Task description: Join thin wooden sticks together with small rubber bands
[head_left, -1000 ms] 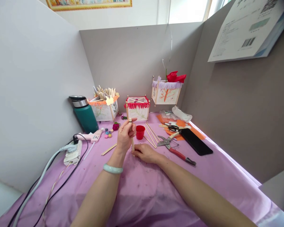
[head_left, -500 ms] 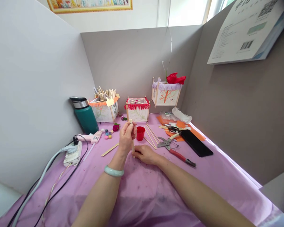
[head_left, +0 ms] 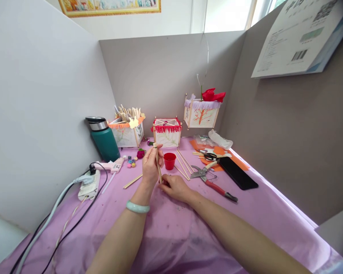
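Observation:
My left hand [head_left: 150,165] grips a thin wooden stick [head_left: 158,161] that stands nearly upright on the purple table cover [head_left: 171,232], leaning a little to the left at the top. A pale green bangle [head_left: 136,207] sits on that wrist. My right hand [head_left: 174,186] rests on the cover and pinches the stick's lower end. A small red cup [head_left: 169,160] stands just behind the stick. Loose wooden sticks [head_left: 183,164] lie to the right of the cup.
Cutting pliers with red handles [head_left: 213,182], scissors [head_left: 209,155] and a black phone [head_left: 238,172] lie to the right. A glue gun [head_left: 110,166], power strip [head_left: 86,185] and teal flask [head_left: 104,140] are on the left. Three paper lantern boxes [head_left: 166,132] stand at the back.
My left hand has slid down the stick and tipped its top slightly to the left. My right hand stays at the stick's base.

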`<state>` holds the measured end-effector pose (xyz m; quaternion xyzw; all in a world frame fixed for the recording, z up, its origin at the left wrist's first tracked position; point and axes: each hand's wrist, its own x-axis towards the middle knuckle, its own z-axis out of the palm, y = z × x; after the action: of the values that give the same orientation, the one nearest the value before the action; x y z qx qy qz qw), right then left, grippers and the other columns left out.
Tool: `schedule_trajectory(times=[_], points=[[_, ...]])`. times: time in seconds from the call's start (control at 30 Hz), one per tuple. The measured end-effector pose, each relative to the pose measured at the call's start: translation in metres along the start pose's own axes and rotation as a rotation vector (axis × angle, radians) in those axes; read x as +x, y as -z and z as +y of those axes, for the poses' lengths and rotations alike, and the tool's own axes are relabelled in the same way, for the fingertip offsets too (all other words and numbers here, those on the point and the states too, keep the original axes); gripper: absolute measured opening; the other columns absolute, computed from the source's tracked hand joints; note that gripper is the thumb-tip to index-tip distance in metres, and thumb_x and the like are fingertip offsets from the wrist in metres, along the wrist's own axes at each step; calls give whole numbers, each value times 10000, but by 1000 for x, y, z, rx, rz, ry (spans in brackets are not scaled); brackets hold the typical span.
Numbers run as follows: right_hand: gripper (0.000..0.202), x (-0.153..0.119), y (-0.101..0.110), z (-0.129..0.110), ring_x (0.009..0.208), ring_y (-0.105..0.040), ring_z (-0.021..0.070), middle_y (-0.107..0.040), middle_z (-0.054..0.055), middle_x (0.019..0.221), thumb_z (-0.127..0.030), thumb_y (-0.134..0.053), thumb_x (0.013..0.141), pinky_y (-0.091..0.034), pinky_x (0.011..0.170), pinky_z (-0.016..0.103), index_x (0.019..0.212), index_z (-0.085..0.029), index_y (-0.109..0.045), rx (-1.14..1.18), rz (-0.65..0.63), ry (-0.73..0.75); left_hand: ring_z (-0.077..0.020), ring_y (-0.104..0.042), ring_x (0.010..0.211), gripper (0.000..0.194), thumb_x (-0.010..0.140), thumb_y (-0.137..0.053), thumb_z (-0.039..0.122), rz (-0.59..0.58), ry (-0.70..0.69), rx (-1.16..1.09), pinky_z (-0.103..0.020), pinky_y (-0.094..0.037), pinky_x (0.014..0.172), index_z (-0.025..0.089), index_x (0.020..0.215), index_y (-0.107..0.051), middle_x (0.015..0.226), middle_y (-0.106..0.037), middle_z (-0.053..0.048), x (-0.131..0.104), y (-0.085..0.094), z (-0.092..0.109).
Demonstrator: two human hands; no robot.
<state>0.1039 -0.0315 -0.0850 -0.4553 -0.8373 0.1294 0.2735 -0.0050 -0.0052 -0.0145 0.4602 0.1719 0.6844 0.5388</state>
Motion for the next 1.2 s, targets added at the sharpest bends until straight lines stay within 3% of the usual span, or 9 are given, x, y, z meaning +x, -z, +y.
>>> schedule_trajectory(times=[0.33, 0.53, 0.77, 0.97, 1.2], points=[[199, 2, -3, 4, 646, -557, 133, -652, 33, 727, -329, -507, 885, -302, 577, 220, 786, -168, -570, 0, -28, 7, -22, -200, 366, 212, 840, -531, 353, 4, -48, 54, -159, -142, 351, 157, 872, -605, 517, -386, 67, 3, 3, -3], [199, 2, -2, 4, 636, -559, 134, -656, 35, 726, -322, -506, 886, -302, 576, 224, 788, -164, -579, -12, -21, 13, -25, -267, 393, 228, 845, -529, 317, -60, -42, 71, -167, -193, 373, 157, 987, -608, 606, -485, 33, 0, 4, -6], [214, 2, -4, 5, 652, -571, 140, -665, 39, 738, -348, -515, 883, -304, 580, 225, 795, -166, -586, -22, -26, 8, -24, -208, 365, 223, 844, -513, 350, -18, -49, 77, -164, -164, 358, 155, 890, -611, 527, -429, 54, 0, 4, -5], [208, 2, -4, 6, 649, -570, 132, -663, 31, 734, -334, -502, 891, -304, 580, 221, 794, -168, -583, -20, -26, 13, -29, -321, 378, 222, 805, -580, 342, -19, -32, 96, -167, -234, 356, 163, 936, -586, 617, -525, 31, 0, 5, -5], [239, 2, -5, 6, 621, -541, 128, -652, 32, 713, -359, -507, 889, -268, 560, 232, 778, -166, -592, -62, -33, 15, -24, -247, 341, 184, 813, -566, 346, -14, -13, 80, -151, -169, 334, 168, 773, -539, 473, -399, 77, -1, 6, -1]])
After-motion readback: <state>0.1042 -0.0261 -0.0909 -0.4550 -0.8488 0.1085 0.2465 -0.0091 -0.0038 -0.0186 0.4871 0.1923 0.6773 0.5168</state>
